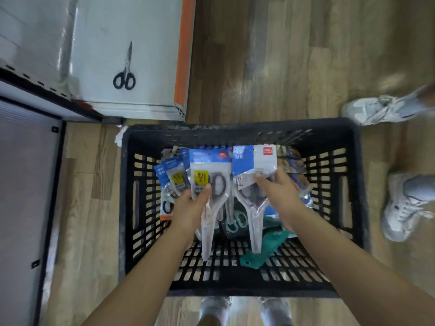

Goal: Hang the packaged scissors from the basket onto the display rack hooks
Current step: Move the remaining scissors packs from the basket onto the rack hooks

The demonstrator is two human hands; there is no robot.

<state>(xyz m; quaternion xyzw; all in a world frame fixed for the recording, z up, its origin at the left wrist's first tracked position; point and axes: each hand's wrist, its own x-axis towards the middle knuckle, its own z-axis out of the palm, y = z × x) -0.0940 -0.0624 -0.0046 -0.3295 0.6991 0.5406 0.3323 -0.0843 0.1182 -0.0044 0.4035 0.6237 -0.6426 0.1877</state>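
Note:
A black slatted basket stands on the wooden floor in front of me. My left hand grips a packaged pair of scissors with a blue header card and a yellow label, thumb across its front. My right hand grips a second packaged pair with a blue and white card, held over the basket. Several more blue-carded packs lie at the basket's left, and teal packs lie on its floor. No display hooks are in view.
A white shelf base with an orange edge strip stands at upper left, with a loose pair of black-handled scissors lying on it. Another person's white sneakers stand right of the basket. My own feet are just below it.

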